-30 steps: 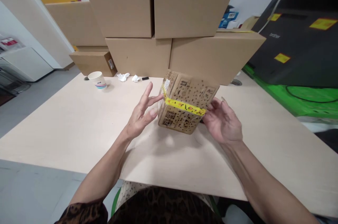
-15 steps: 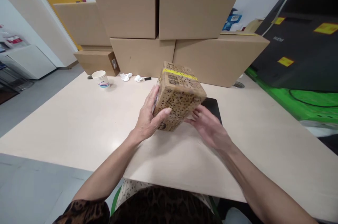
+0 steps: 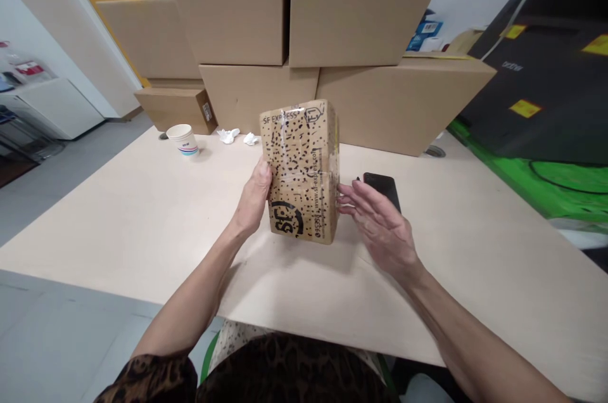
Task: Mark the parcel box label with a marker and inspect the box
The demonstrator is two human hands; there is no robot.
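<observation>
The printed parcel (image 3: pixel 300 172) has been turned within the last second: where a yellow-taped edge was tilted upward, a broad face is now presented to the camera, stood upright over the middle of the table (image 3: pixel 118 213). The turning suggests the box is being looked over side by side. It is clasped at its 9 o'clock edge by the left hand (image 3: pixel 255 197), thumb on the front face. The right hand (image 3: pixel 380 229) is held flat and spread at 3 o'clock, fingertips at or just off the side; contact cannot be confirmed. "SF EXPRESS" is printed along the top, a web address down the right edge, possibly sf-express. At 3 o'clock beyond the fingers a dark phone (image 3: pixel 382 189) lies flat; a paper cup (image 3: pixel 183 139) stands at 10 o'clock.
</observation>
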